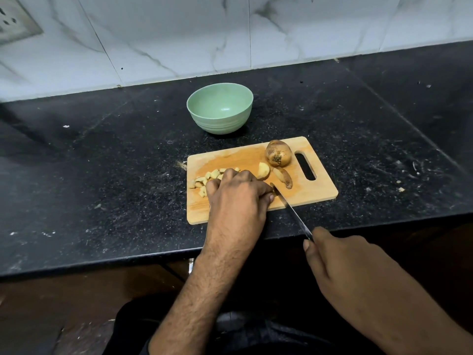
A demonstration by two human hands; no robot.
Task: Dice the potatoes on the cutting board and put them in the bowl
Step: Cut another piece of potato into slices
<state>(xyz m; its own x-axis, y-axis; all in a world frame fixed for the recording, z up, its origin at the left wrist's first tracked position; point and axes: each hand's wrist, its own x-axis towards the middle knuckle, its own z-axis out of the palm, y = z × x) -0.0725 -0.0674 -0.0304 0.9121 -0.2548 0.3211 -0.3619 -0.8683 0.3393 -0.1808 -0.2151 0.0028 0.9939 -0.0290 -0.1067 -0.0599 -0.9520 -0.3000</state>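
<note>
Pale diced potato pieces (204,179) lie near the cutting board's (320,190) left edge under the curled left hand (238,193). The right hand (340,262) grips a knife (291,211), blade pointing diagonally toward the board's middle. A whole brown potato (278,152) sits near its far right corner.

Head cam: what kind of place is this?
Most likely a home kitchen. A black speckled stone counter runs along a marble-look tiled wall with a wall socket. On the counter are a wooden cutting board with potato pieces and a green bowl.
</note>
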